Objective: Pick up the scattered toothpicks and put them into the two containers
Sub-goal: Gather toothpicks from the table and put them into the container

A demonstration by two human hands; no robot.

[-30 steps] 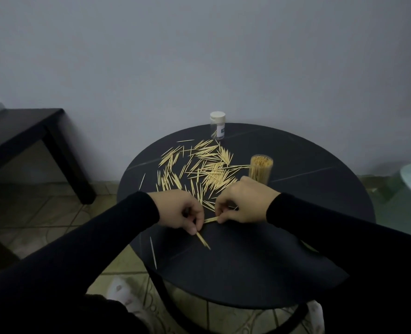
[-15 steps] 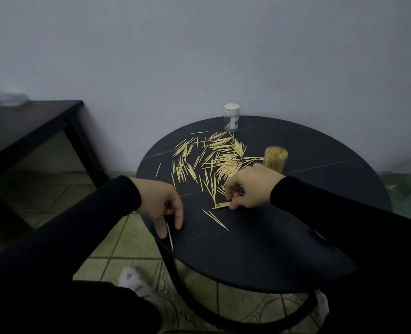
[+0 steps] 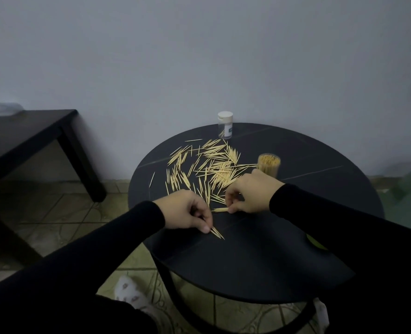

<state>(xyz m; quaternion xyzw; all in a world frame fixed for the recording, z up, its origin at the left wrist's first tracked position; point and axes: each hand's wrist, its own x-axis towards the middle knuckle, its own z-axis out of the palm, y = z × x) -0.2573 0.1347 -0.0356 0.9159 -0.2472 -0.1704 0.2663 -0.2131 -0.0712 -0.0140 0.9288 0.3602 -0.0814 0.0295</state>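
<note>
Open jar (image 3: 268, 168) packed with toothpicks; capped jar (image 3: 225, 125) holds few. Left hand (image 3: 187, 211) pinches toothpicks (image 3: 217, 232) on table (image 3: 260, 256); right hand (image 3: 250, 195) pinches bundle (image 3: 220, 209).

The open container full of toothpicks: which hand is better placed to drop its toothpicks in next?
Probably the right hand. It pinches toothpicks just in front of the open container; the left hand is farther away, near the table's front-left.

left hand (image 3: 187, 212) moved onto near toothpicks (image 3: 217, 232)
</note>
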